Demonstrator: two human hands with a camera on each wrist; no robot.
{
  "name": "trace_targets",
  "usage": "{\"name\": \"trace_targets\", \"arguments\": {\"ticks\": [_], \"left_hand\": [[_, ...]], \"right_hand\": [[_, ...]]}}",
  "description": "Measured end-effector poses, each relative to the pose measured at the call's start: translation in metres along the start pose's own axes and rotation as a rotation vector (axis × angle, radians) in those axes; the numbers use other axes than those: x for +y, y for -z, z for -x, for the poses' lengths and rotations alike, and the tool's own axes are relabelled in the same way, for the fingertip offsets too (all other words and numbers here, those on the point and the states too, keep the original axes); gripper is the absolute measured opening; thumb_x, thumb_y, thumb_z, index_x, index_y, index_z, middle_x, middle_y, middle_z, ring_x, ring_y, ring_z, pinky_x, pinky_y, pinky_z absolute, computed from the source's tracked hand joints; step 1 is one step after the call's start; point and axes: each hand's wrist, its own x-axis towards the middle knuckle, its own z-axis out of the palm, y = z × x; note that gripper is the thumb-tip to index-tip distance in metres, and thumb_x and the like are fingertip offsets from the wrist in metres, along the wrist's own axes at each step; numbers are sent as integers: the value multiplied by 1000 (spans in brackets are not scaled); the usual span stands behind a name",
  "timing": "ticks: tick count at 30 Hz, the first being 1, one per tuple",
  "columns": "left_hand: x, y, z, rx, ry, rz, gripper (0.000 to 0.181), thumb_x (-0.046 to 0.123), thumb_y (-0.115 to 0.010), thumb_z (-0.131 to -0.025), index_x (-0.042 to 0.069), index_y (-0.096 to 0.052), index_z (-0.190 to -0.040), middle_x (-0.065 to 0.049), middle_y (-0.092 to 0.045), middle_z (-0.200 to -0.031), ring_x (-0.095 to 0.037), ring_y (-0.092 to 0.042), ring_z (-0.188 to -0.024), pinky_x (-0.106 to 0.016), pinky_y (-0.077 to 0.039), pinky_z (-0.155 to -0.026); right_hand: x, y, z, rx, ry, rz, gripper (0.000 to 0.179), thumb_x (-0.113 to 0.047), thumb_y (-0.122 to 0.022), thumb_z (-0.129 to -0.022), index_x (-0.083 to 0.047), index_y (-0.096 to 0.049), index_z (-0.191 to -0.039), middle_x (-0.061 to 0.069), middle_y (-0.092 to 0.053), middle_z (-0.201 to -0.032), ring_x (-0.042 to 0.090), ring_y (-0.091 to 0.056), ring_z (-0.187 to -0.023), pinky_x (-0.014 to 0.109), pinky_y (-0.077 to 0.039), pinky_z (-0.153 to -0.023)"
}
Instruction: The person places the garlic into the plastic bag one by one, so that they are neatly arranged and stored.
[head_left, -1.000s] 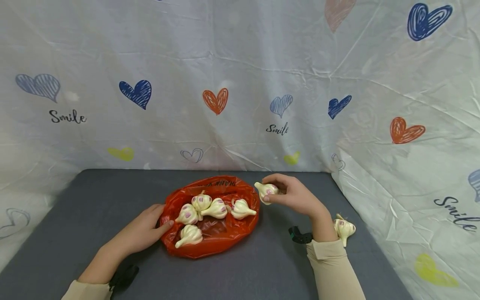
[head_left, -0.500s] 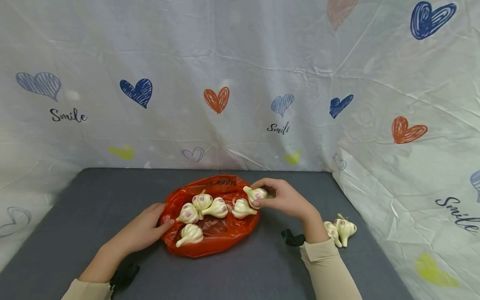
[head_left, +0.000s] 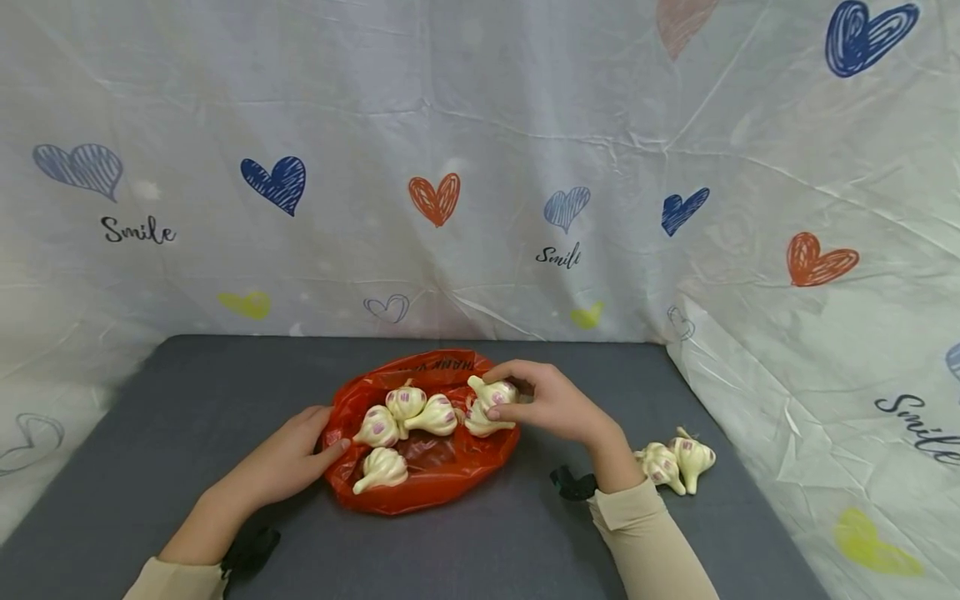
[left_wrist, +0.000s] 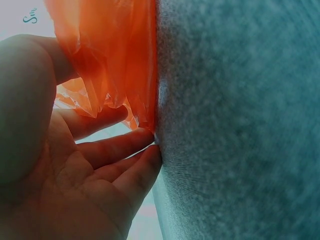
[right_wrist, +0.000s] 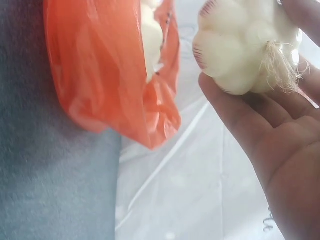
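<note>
A red plastic bag (head_left: 442, 493) lies with its mouth wide and rolled down in the head view, several garlic bulbs (head_left: 431, 415) inside it. My left hand (head_left: 288, 454) grips its left side, thumb over the rim and fingers against the outer wall; in the left wrist view the fingertips (left_wrist: 145, 136) come down to the table. My right hand (head_left: 558, 404) holds another garlic bulb (head_left: 495, 392) between thumb and fingers over the bag's right rim, overlapping a bulb inside. Its root tuft faces the palm in the right wrist view.
Two more garlic bulbs (head_left: 692, 460) lie on the dark grey table (head_left: 465, 554) at the right, beside the right forearm. A white sheet (head_left: 480, 167) printed with hearts hangs behind the table and along its right side.
My right hand has carried its garlic bulb leftward from beside the bag to over its right rim. A second loose bulb has come into sight by the right forearm. The left hand stays put.
</note>
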Motion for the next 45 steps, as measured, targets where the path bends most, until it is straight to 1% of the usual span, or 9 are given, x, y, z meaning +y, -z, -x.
{"name": "trace_targets", "arguments": {"ticks": [3,4,6,10,14,20,26,37,45], "left_hand": [[0,0,0,1,-8,2,63,40,-68,-110,-6,-55,-152,-26,-59,-147,-45,-60,-133,-64,-54,-106],[0,0,0,1,-8,0,64,40,-68,-110,-6,-55,-152,-25,-59,-147,-45,-60,-133,-64,-54,-106],[0,1,0,-2,-12,-2,64,41,-68,-110,-6,-55,-151,-26,-58,-147,-46,-60,-134,-64,-54,-106],[0,1,-1,0,-2,-10,64,41,-68,-110,-6,-55,-151,-25,-59,-147,-45,-60,-134,-64,-54,-106],[0,2,-1,0,4,-15,63,41,-68,-110,-6,-55,-151,-25,-59,-146,-45,-60,-134,-64,-54,-106],[2,2,0,-1,0,-9,64,41,-69,-110,-7,-55,-150,-26,-59,-146,-45,-60,-133,-64,-54,-106],[3,2,1,-1,-5,-6,64,40,-69,-110,-6,-55,-151,-26,-58,-147,-45,-59,-134,-65,-53,-107],[2,1,0,3,-5,-16,65,41,-69,-110,-6,-55,-152,-25,-59,-147,-45,-59,-135,-65,-52,-108],[2,2,0,7,-10,-16,63,40,-69,-110,-6,-55,-151,-25,-59,-147,-46,-59,-135,-65,-52,-108]], "right_hand": [[-1,-5,-2,-1,20,13,42,-30,-90,-95,-21,-76,-133,-8,-74,-119,19,-62,-85,32,-54,-73],[-1,-7,-3,-4,26,15,42,-30,-90,-95,-21,-76,-133,-9,-74,-120,18,-63,-86,32,-54,-75],[-2,-10,-4,-13,35,16,42,-31,-90,-95,-21,-76,-133,-10,-73,-122,16,-65,-92,32,-56,-80],[-5,-16,-8,-31,58,14,43,-31,-90,-95,-20,-75,-134,-9,-73,-129,14,-67,-113,35,-56,-99],[-6,-21,-10,-37,73,12,42,-30,-89,-96,-20,-75,-134,-8,-73,-130,15,-67,-116,37,-56,-102],[-8,-30,-14,-54,83,26,43,-32,-90,-94,-20,-76,-133,-12,-73,-130,11,-66,-120,36,-56,-104],[-10,-42,-17,-79,123,13,44,-29,-91,-94,-16,-75,-133,-8,-73,-132,12,-66,-121,35,-56,-105],[-16,-64,-21,-127,138,23,43,-34,-89,-96,-17,-74,-133,-9,-72,-131,7,-66,-117,30,-57,-101],[-18,-79,-25,-122,156,47,43,-34,-88,-96,-17,-74,-132,-11,-71,-129,4,-65,-118,28,-55,-103]]}}
